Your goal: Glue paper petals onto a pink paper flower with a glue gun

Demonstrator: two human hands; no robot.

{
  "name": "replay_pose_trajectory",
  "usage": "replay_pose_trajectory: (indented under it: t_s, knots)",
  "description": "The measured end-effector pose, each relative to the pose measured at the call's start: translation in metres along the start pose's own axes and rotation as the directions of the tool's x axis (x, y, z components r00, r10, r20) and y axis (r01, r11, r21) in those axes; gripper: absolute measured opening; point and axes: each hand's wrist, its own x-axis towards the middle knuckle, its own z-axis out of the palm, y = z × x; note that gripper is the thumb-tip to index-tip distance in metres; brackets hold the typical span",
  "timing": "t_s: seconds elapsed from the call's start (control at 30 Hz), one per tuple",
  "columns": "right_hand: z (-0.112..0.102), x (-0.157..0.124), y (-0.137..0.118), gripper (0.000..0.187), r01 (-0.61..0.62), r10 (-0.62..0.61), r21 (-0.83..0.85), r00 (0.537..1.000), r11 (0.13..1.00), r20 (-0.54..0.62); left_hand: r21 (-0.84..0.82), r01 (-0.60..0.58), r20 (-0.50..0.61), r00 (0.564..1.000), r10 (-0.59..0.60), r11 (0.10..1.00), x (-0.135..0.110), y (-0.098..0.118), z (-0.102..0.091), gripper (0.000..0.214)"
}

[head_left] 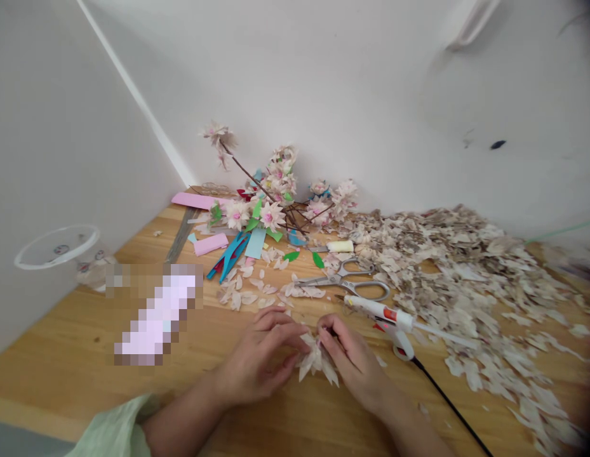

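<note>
A half-built paper flower (316, 363) with pale, pointed petals sits low in the middle of the view, just above the wooden tabletop. My left hand (259, 358) curls around its left side, and my right hand (347, 358) pinches it from the right, its fingertips at the flower's centre. The fingers hide the flower's base. Just beyond my right hand lies a white and red hot glue gun (387, 322), its black cord (447, 403) running toward the bottom edge. Steel scissors (345, 280) with grey handles rest farther up, apart from both hands.
A large heap of loose pale petals (466, 298) covers the table's right side. Paper-flower branches (275, 197), pink and blue paper strips (232, 257) and scattered petals lie against the far corner. A pixelated patch (154, 314) covers something at left, beside a clear plastic container (56, 247).
</note>
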Motion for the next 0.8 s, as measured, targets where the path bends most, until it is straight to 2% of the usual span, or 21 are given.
replay_pose_trajectory:
  t_s: [0.17, 0.37, 0.5, 0.8]
  knots:
    - [-0.0003, 0.0004, -0.0005, 0.026, 0.001, -0.001, -0.01, 1.0, 1.0, 0.003, 0.018, -0.019, -0.002, 1.0, 0.019, 1.0, 0.0017, 0.0017, -0.0013, 0.044]
    - [-0.0008, 0.0015, -0.0022, 0.029, 0.04, -0.041, -0.025, 0.999, 0.999, -0.031, -0.094, 0.023, 0.049, 0.999, -0.019, 0.995, 0.0012, 0.0028, -0.0048, 0.057]
    - [-0.0008, 0.0016, -0.0017, 0.03, 0.04, -0.041, -0.011, 0.999, 0.999, -0.035, -0.146, 0.004, 0.049, 0.999, 0.003, 0.989, 0.0015, 0.0034, -0.0075, 0.066]
    - [-0.0009, 0.0011, -0.0002, 0.027, -0.005, 0.006, 0.054, 1.0, 0.999, -0.019, -0.12, -0.018, 0.055, 0.998, 0.024, 0.993, 0.0017, 0.0044, -0.0063, 0.068]
